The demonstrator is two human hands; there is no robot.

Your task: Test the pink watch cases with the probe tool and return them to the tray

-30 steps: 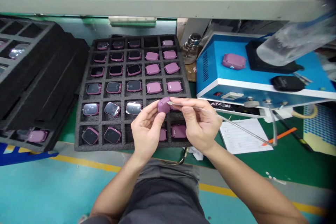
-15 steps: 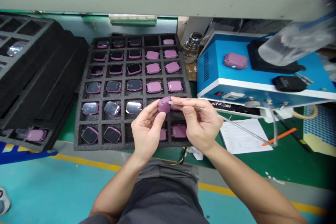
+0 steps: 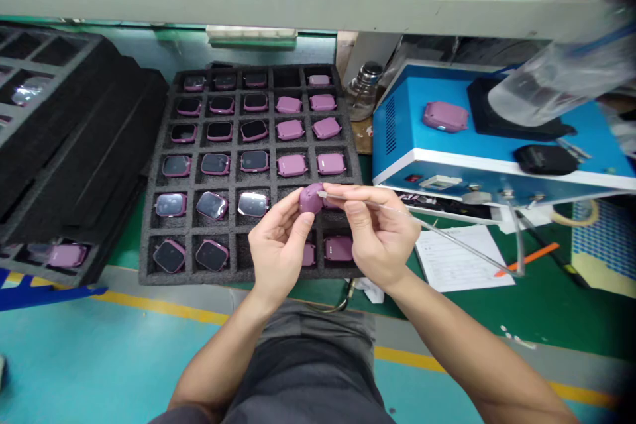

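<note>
Above the foam tray, my left hand [image 3: 278,245] is closed, pinching a purple watch case [image 3: 311,199] between thumb and fingers, tilted on edge. Between the thumb and fingers of my right hand [image 3: 385,232] is a thin clear tube [image 3: 462,242] with a small pale tip. That tip is at the right side of the case; whether it touches is too small to tell. The tube runs right and bends up toward the front of the blue machine. Beneath both hands lies the black foam tray [image 3: 193,220], with watches screen-up on the left and purple cases back-up on the right.
On the right stands a blue machine [image 3: 447,159] carrying another purple case [image 3: 446,116] and a clear cup-like vessel [image 3: 531,96]. A glass bottle [image 3: 365,86] is beside it. Stacked foam trays [image 3: 99,146] rise at left. A printed sheet [image 3: 464,258] lies on the green mat.
My hands, the watch case and the tube tip hold almost the same position. The view has shifted very slightly. A shoe at the lower left edge has mostly gone out of view.
</note>
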